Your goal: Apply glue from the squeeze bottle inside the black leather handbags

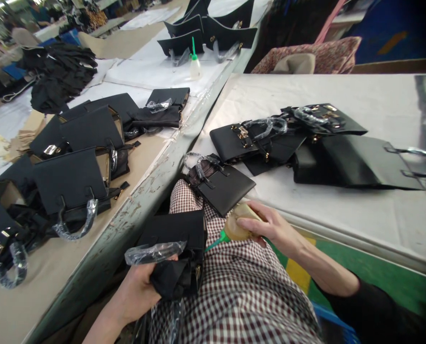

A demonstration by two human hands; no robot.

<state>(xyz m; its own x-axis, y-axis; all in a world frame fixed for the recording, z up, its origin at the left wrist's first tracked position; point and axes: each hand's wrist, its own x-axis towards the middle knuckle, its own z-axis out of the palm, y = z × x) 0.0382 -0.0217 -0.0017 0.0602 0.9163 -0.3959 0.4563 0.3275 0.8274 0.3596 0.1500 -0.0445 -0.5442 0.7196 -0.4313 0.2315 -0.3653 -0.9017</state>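
Green nozzle [220, 239] angled toward a matte black handbag [175, 227]

A person in a brown-and-white checked garment [241, 296] holds the boxy bag over the lap, the left hand [143, 289] clamped on its rumpled black fabric [172, 279], below a curved handle [155, 252] sleeved in crinkled clear plastic. The grip of the right hand [263, 224] is closed round a smooth, amber, translucent squeeze bottle [236, 222], tilted so its tapering tip lies at the bag's right side; whether they touch cannot be told. Just beyond the bottle, a flat black bag [230, 186] rests between lap and right worktop [359, 210], whose pale covering carries sleek handbags [342, 160] with shiny gold-toned fittings. On the tan left worktop [55, 301], edged in chipped paint, stiff-sided bags [73, 179] show beige interiors. Farther off stand a pale bottle [195, 69] with a green spout and, to its left, a soft, creased heap of black material [62, 76].
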